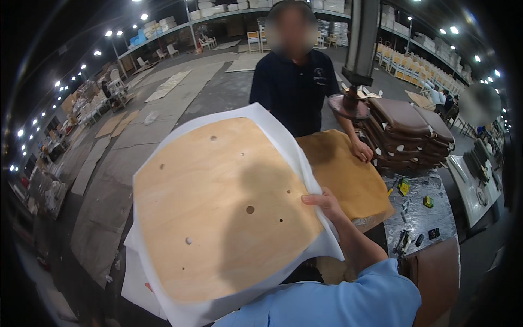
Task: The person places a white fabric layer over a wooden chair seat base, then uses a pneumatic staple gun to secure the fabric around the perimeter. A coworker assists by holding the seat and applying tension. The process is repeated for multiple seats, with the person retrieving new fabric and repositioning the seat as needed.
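Board [218, 180] at centre, right edge clamped in right hand [326, 203]. Left hand [148, 286] mostly hidden, lower left; cannot tell fingers' grip.

The wooden panel [190, 191] is pale honey-tan with faint streaky grain, and a greyish-brown shadow [256, 245] darkens its right part. The sheet [280, 136] around it is plain white. A sleeve [354, 294] shows light blue; the co-worker's shirt [280, 87] is navy with small pale markings. The cover [343, 182] is mustard yellow, the stacked cushions [400, 136] dark reddish brown, the bench [441, 218] mottled silver-grey, and the little box [428, 201] green and yellow.
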{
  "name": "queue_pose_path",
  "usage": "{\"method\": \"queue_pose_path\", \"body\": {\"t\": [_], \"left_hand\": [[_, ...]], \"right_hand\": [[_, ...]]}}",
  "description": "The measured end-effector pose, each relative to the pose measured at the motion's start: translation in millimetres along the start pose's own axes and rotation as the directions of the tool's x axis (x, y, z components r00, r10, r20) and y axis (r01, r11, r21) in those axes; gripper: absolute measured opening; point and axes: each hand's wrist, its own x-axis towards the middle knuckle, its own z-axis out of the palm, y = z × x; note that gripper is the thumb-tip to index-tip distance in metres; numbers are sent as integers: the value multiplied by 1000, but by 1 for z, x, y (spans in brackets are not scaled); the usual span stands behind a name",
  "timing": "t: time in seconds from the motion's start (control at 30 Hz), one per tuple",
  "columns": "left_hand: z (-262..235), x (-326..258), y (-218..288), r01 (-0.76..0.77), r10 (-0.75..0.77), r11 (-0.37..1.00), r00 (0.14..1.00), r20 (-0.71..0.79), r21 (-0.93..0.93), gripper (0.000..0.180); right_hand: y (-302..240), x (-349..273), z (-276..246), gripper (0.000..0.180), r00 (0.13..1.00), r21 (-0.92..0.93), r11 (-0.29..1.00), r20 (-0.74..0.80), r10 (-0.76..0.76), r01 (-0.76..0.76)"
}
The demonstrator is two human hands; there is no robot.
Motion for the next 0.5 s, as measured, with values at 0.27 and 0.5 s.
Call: {"method": "queue_pose_path", "body": {"t": [0.27, 0.5], "left_hand": [[97, 67, -131, 279, -272, 957, 959, -76, 86, 61], [173, 88, -237, 264, -256, 956, 964, -74, 128, 64]], "right_hand": [[-38, 6, -192, 26, 965, -125, 990, -241, -99, 70], [-66, 0, -322, 41, 966, -45, 997, -249, -73, 64]]}}
